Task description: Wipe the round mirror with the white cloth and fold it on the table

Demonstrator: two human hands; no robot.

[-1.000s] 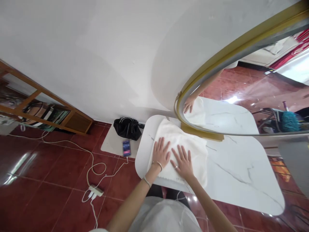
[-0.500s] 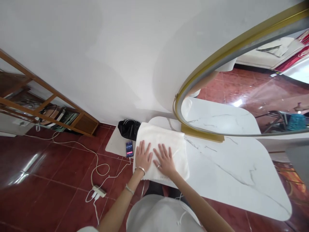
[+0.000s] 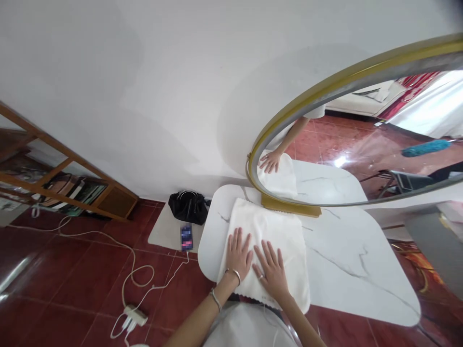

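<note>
A white cloth (image 3: 289,231) lies spread on the left part of a white marbled tabletop (image 3: 340,260). Flat on the cloth, fingers spread, is my left hand (image 3: 238,253), with bracelets at the wrist. My right hand (image 3: 272,272), a ring on one finger, also rests flat on the cloth just to the right of it. Neither hand grasps anything. The cloth's lower edge reaches the front edge of the table.
A round gold-framed mirror (image 3: 289,115) stands on a gold base (image 3: 291,206) behind the cloth. Left of the table are a black bag (image 3: 188,206), a phone (image 3: 186,237), a power strip (image 3: 135,314) with cables, and a wooden shelf (image 3: 117,200).
Both hands and the cloth have shifted right along the tabletop, baring its left end. The camera view has also moved somewhat, and a hand now shows in the mirror.
</note>
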